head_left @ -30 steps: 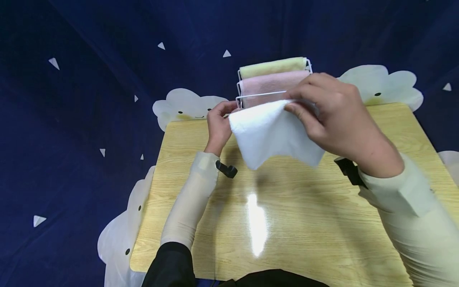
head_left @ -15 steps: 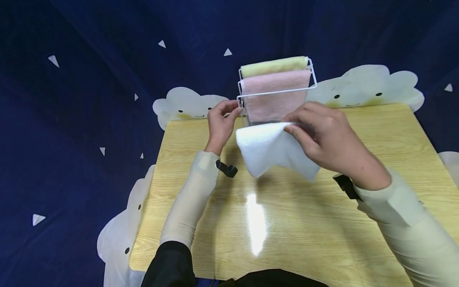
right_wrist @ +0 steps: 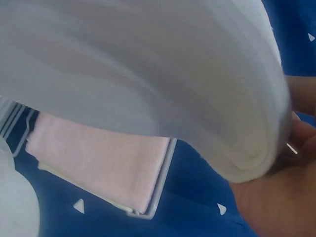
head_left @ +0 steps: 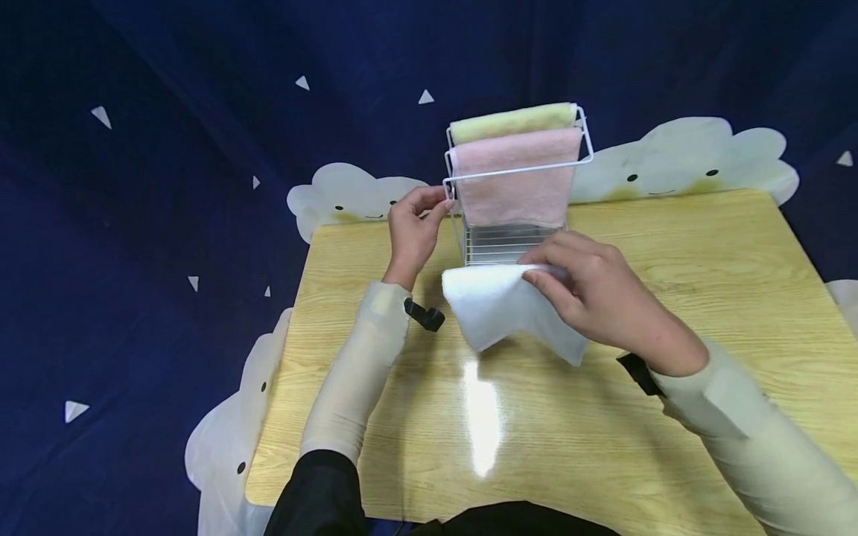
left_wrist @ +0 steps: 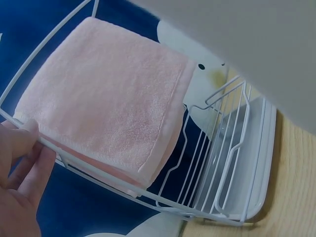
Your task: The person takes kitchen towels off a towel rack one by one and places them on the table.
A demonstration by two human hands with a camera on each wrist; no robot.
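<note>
The right hand (head_left: pixel 603 305) pinches a folded white towel (head_left: pixel 499 309) by its top edge, low over the wooden table (head_left: pixel 704 253) — just in front of the white wire rack (head_left: pixel 519 171). The left hand (head_left: pixel 412 231) grips the rack's front corner; a pink towel (head_left: pixel 516 179) hangs there.

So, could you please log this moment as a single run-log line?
left hand: holds white wire rack | right hand: pinches white towel above table | rack: pink towel, yellow towel hung
</note>
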